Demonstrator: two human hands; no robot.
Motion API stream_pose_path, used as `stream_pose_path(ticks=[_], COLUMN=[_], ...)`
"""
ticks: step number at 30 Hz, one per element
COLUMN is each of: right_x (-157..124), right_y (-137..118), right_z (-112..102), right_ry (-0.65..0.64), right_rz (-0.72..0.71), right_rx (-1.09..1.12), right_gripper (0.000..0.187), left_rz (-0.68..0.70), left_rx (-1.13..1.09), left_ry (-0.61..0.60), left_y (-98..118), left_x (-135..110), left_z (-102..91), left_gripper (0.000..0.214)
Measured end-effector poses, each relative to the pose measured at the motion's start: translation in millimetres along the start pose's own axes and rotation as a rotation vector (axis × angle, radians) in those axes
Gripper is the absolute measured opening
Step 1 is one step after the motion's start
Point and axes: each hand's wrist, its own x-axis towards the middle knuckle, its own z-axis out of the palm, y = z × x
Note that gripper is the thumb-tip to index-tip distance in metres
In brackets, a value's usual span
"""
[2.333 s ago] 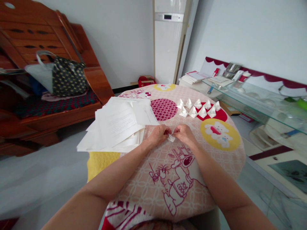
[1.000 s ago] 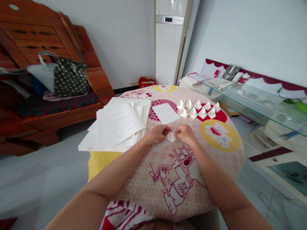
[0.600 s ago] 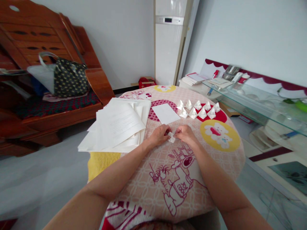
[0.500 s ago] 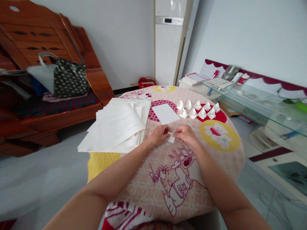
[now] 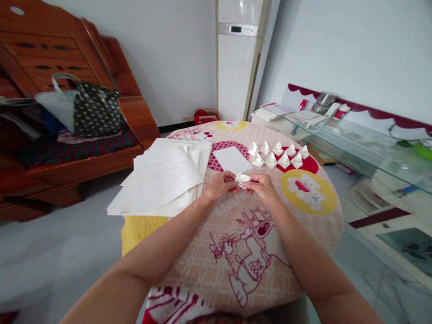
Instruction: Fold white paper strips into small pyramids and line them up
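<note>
Head view: a person's two bare hands meet over a cloth-covered desk (image 5: 207,252). Between them is a small folded paper (image 5: 242,179), white with dark marks too small to read. Left hand (image 5: 222,185) grips its near-left edge, thumb and fingers pinched together; right hand (image 5: 263,186) pinches the opposite edge in the same way. Whether the paper touches the cloth or sits just clear of it cannot be told.

Handling, by judgement: very light, fairly stiff where the layers stack up, soft and easily bent at single-ply corners. Dry paper should not slip much, but a hard squeeze could crush a crease or tear a tip. Best hold — fingertips on the thick, layered edges, one hand each side, leaving the points free.

Around the hands: a plain white sheet (image 5: 232,159) lies flat just beyond them. Left of the left hand, a loose stack of papers (image 5: 162,180), some printed, edges askew. Beyond the right hand and off to its right, white folded shapes (image 5: 284,160) stand in two rows — peaked, apparently hollow, so likely easy to dent if knocked.
</note>
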Motion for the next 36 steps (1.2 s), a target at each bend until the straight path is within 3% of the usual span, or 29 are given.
stream_pose_path(ticks=[4, 9, 17, 20, 23, 26, 29, 36], right_x=[1.6, 2.3, -6.0, -10.8, -15.1, -18.2, -19.8, -16.8], right_y=[2.0, 2.7, -13.7, -19.1, -23.5, -25.8, -25.5, -22.0], right_z=[-0.8, -1.5, -0.7, 1.0, 5.3, 8.5, 6.2, -7.2], right_ry=[0.017, 0.041, 0.067, 0.008, -0.122, -0.267, -0.328, -0.318], right_rz=[-0.047, -0.089, -0.483, -0.539, -0.522, -0.444, -0.367, -0.213], right_rx=[-0.071, -0.299, -0.903, -1.093, -1.229, -1.259, -1.198, -0.881], right_gripper=[0.023, 0.021, 0.018, 0.016, 0.019, 0.018, 0.010, 0.011], left_rz=[0.011, 0.272, 0.533, 0.580, 0.532, 0.497, 0.472, 0.409], left_rx=[0.105, 0.523, 0.905, 1.017, 1.122, 1.198, 1.225, 1.163], left_ry=[-0.025, 0.069, 0.114, 0.104, 0.046, -0.098, -0.215, -0.266], left_y=[-0.9, 0.3, 4.0, 1.2, -2.3, -3.1, 0.4, 7.4], left_x=[-0.5, -1.1, -6.6, -6.6, -6.2, -7.6, -10.6, -9.4], left_z=[-0.2, -2.6, -0.2, 0.9, 0.7, -0.6, -2.8, -8.1], left_gripper=[0.015, 0.007, 0.009, 0.014, 0.017, 0.016, 0.014, 0.015])
